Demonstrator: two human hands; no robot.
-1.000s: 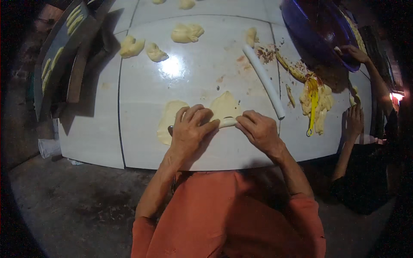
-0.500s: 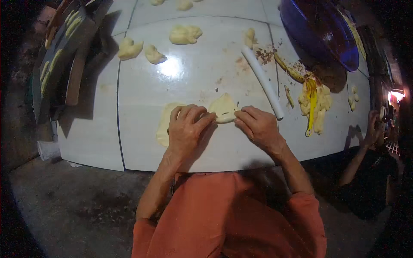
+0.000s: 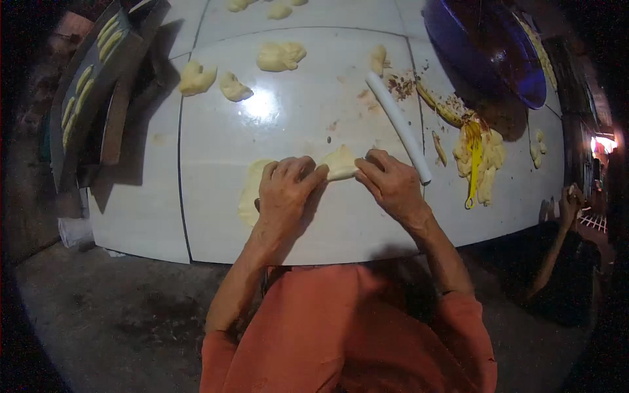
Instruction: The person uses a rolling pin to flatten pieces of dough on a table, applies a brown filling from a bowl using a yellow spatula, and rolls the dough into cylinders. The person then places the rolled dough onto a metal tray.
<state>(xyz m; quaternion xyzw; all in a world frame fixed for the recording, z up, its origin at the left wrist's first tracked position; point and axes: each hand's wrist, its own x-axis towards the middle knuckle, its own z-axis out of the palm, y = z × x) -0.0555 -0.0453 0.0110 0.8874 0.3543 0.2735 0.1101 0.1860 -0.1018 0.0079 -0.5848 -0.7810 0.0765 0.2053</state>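
A pale yellow piece of dough lies on the white tiled table, its near edge folded over. My left hand pinches its left end, thumb against the fingers. At its right end my right hand grips the dough the same way. A second flat sheet of dough lies partly under my left hand, with a dark bit at its edge. To the right of my right hand rests a white rolling stick, apart from it.
Dough lumps lie farther back. A blue basin stands at the back right. Near it, a yellow slotted utensil rests on dough beside brown crumbs. Trays with dough strips stand at left. Another person's arm shows at far right.
Both hands have rolled the dough's near edge slightly away from me, and the folded part now covers the dark filling line. At far right, the other person's arm has shifted lower.
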